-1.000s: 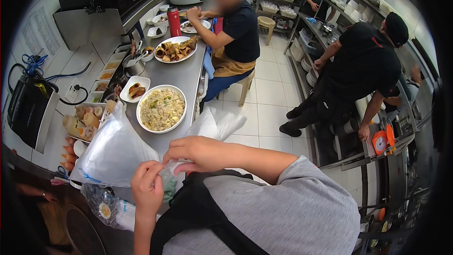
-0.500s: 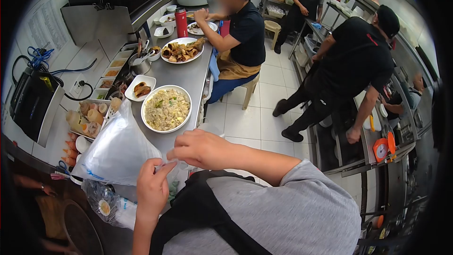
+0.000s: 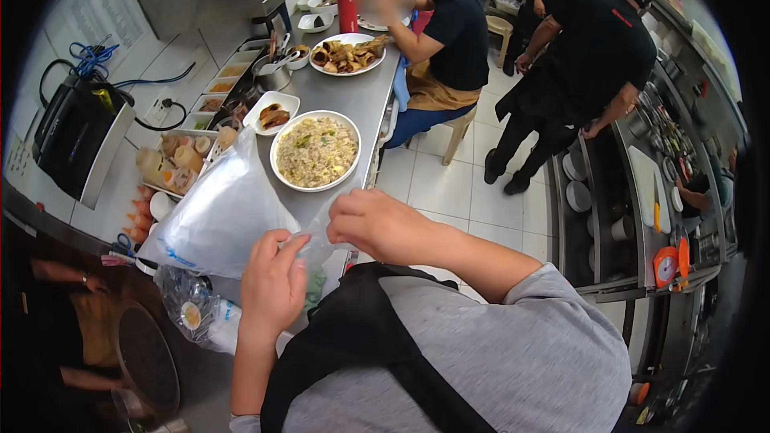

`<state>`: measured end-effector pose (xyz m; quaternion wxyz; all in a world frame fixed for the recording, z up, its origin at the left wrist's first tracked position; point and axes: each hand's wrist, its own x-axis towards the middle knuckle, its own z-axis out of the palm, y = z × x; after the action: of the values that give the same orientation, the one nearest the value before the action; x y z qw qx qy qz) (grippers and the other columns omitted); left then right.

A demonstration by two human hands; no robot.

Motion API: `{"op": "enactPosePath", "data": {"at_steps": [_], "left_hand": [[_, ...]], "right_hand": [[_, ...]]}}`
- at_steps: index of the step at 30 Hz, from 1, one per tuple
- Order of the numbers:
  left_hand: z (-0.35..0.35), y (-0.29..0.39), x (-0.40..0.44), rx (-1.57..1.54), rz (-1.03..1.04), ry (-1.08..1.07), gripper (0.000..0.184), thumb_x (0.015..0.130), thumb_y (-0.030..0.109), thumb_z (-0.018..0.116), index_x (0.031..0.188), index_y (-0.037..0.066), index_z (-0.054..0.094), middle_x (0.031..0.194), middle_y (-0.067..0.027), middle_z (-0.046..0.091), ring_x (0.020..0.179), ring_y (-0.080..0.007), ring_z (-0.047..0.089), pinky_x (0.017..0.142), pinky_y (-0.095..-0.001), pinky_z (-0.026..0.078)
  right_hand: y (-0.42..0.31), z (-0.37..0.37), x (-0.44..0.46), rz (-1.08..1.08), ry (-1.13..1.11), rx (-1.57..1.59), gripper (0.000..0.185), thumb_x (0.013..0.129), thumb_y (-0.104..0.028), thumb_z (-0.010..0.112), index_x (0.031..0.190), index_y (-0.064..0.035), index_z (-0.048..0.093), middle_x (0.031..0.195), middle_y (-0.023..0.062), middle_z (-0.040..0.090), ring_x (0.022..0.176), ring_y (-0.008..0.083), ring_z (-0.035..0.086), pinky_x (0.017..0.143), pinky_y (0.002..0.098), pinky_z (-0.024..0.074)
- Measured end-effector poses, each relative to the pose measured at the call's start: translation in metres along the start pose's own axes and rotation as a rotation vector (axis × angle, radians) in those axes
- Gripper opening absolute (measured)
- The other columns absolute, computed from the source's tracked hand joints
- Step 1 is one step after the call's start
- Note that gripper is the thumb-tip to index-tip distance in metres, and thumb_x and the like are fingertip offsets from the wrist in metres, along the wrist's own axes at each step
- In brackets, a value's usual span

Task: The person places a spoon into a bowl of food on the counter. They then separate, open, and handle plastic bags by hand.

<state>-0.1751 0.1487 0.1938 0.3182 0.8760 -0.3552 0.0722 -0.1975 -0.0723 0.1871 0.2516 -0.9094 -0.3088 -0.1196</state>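
Between my two hands stretches a thin, clear piece of plastic [image 3: 321, 238]; I cannot tell whether it is a bag or a glove. The thumb and forefinger of my left hand [image 3: 275, 282] pinch its left side. My right hand [image 3: 377, 224] has its fingers closed on the other side. Just beyond the hands, a large white bowl of fried rice [image 3: 315, 150] rests on the steel counter [image 3: 298, 206]. A big stack of clear plastic bags [image 3: 220, 216] lies left of my left hand, with a crumpled plastic pack [image 3: 188, 297] below it.
A small dish of brown meat [image 3: 273, 115] and a plate of fried meat pieces [image 3: 348, 56] stand farther along the counter, near a red bottle [image 3: 347, 8]. Sauce bottles [image 3: 180, 162] line the left. One person sits at the counter; others stand at the right, near an orange scale [image 3: 666, 266].
My hands have drawn slightly apart, and more of the clear plastic shows between them. The view has shifted, and the standing person at the right has changed posture.
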Motion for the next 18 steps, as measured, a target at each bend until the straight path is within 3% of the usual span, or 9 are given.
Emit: {"op": "enactPosePath", "data": {"at_steps": [2,4,7,9,11,13,14,16,18], "left_hand": [[-0.003,0.003,-0.003,0.095,0.034,-0.02,0.018,0.08,0.009,0.057,0.095,0.003,0.066,0.101,-0.0109,0.056,0.094,-0.0288,0.055,0.074,-0.0385,0.045],[0.001,-0.002,-0.005,0.183,0.099,-0.118,0.026,0.083,0.023,0.06,0.099,0.004,0.066,0.112,-0.0093,0.055,0.101,-0.0287,0.053,0.079,-0.0393,0.044],[0.009,-0.027,-0.014,0.215,0.105,-0.241,0.036,0.08,0.026,0.064,0.108,0.005,0.063,0.118,-0.0098,0.054,0.103,-0.0304,0.052,0.083,-0.0404,0.043],[0.004,-0.036,-0.017,0.077,0.061,-0.251,0.039,0.079,0.027,0.065,0.11,0.005,0.062,0.117,-0.0107,0.055,0.103,-0.0293,0.053,0.085,-0.0402,0.043],[-0.001,-0.033,-0.016,-0.063,0.022,-0.262,0.042,0.077,0.028,0.066,0.111,0.004,0.062,0.116,-0.0116,0.055,0.104,-0.0282,0.053,0.088,-0.0401,0.042],[-0.009,-0.011,-0.009,-0.553,0.09,0.06,0.034,0.08,0.024,0.065,0.108,0.004,0.062,0.112,-0.014,0.057,0.105,-0.0237,0.055,0.091,-0.0372,0.041],[-0.005,-0.006,-0.009,-0.556,0.094,0.064,0.034,0.08,0.024,0.065,0.108,0.004,0.062,0.112,-0.014,0.057,0.105,-0.0237,0.055,0.091,-0.0372,0.041],[0.002,0.003,-0.013,-0.894,-0.053,0.059,0.027,0.083,0.018,0.063,0.106,0.003,0.062,0.099,-0.0139,0.061,0.093,-0.0195,0.06,0.086,-0.0317,0.044],[-0.002,0.006,-0.012,-0.746,-0.098,-0.087,0.025,0.085,0.016,0.061,0.106,0.003,0.062,0.093,-0.0098,0.062,0.085,-0.0157,0.059,0.078,-0.0295,0.045]], "right_hand": [[-0.003,-0.004,0.004,-0.022,0.251,0.29,0.005,0.083,-0.006,0.059,0.087,-0.0075,0.057,0.091,0.0065,0.054,0.093,0.0243,0.053,0.077,0.0366,0.0428],[-0.005,-0.007,0.006,-0.044,0.275,0.382,0.004,0.086,-0.004,0.057,0.086,-0.005,0.054,0.092,0.0088,0.053,0.093,0.0268,0.052,0.079,0.0351,0.0433],[-0.003,-0.008,0.003,-0.089,0.222,0.62,0.002,0.091,-0.006,0.053,0.092,-0.0049,0.051,0.091,0.0069,0.053,0.086,0.02,0.053,0.075,0.0311,0.0436],[-0.003,-0.006,0.0,0.094,0.133,1.154,0.003,0.095,-0.008,0.046,0.097,-0.0049,0.047,0.089,0.0048,0.051,0.077,0.012,0.052,0.071,0.0271,0.0432],[0.001,-0.001,0.003,0.14,0.158,1.084,0.004,0.097,-0.008,0.044,0.098,-0.005,0.046,0.086,0.0036,0.05,0.074,0.0096,0.051,0.068,0.0259,0.0429],[0.002,0.004,0.006,0.188,0.183,1.008,0.005,0.098,-0.009,0.042,0.099,-0.0051,0.045,0.082,0.0024,0.049,0.071,0.0073,0.05,0.066,0.0246,0.0427],[-0.001,0.009,0.008,0.185,0.158,0.977,0.005,0.097,-0.008,0.042,0.099,-0.005,0.045,0.078,0.0014,0.048,0.07,0.0075,0.049,0.065,0.0243,0.0422],[-0.005,0.013,0.011,0.186,0.134,0.937,0.004,0.097,-0.008,0.043,0.099,-0.0049,0.045,0.074,0.0003,0.046,0.068,0.0077,0.049,0.064,0.0241,0.0418],[-0.005,0.014,0.016,0.156,0.18,0.968,0.005,0.097,-0.008,0.043,0.099,-0.005,0.045,0.07,-0.0009,0.045,0.066,0.0074,0.047,0.063,0.0233,0.0405]]}}
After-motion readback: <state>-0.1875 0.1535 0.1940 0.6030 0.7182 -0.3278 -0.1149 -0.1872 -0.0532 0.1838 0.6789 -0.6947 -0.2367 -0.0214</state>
